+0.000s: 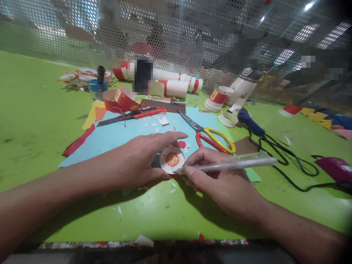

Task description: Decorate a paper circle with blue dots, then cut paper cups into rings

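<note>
Nearest my camera, a bare left forearm [68, 183] and a bare right forearm [297, 227] reach in from either side toward a round white paper disc [172, 160] with an orange emblem and dark lines radiating from it. My left hand [140, 157] curls around the disc, thumb at its near edge, index finger stretched out past its far edge. My right hand [220, 176] pinches a slim clear plastic pen [239, 163], its tip at the disc's near rim; from here I can't tell whether it is pressing.

Just beyond the disc, to the right, I have a small red paper scrap [182, 144], then metal scissors with one red and one yellow handle [198, 127]. A pale blue paper sheet [118, 139] spreads beyond the disc over the bright green surface [154, 216]. Farther off to the disc's left lie black-bladed cutters with orange handles [137, 114] and a curled red paper band [121, 103]. Well right of the disc is a dark blue tool with a black cord [251, 122].
</note>
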A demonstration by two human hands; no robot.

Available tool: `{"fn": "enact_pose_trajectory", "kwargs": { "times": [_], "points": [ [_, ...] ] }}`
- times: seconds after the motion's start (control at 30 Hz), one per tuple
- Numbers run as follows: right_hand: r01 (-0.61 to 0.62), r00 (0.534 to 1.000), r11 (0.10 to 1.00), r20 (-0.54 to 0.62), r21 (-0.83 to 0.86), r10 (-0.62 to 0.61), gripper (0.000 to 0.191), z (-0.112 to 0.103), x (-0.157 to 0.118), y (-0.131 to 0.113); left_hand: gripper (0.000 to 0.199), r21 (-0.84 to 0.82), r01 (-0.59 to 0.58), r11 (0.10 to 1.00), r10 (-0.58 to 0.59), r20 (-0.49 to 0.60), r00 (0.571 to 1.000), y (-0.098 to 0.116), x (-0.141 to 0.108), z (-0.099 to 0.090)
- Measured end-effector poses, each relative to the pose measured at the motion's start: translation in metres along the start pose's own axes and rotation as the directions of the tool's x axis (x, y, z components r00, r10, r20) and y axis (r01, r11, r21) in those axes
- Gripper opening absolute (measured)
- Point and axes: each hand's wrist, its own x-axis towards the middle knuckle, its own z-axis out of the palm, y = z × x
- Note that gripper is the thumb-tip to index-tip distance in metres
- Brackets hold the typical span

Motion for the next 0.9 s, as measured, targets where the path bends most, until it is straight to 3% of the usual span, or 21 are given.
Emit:
{"fn": "enact_pose_trajectory", "kwargs": {
  "times": [0.53, 0.9],
  "points": [
    [-0.030, 0.999, 0.999, -0.016, 0.030, 0.031, 0.014, 0.0018, 0.0006, 0.0026, 0.078, -0.067, 0.095, 0.993, -0.095, 0.002, 0.995, -0.0024, -0.0010, 0.0031],
    [0.020, 1.000, 1.000, -0.018, -0.011, -0.021, 0.012, 0.0002, 0.0000, 0.0011, 0.077, -0.090, 0.120, 0.989, -0.116, 0.041, 0.992, 0.0006, 0.0005, -0.0005]
  ]
}}
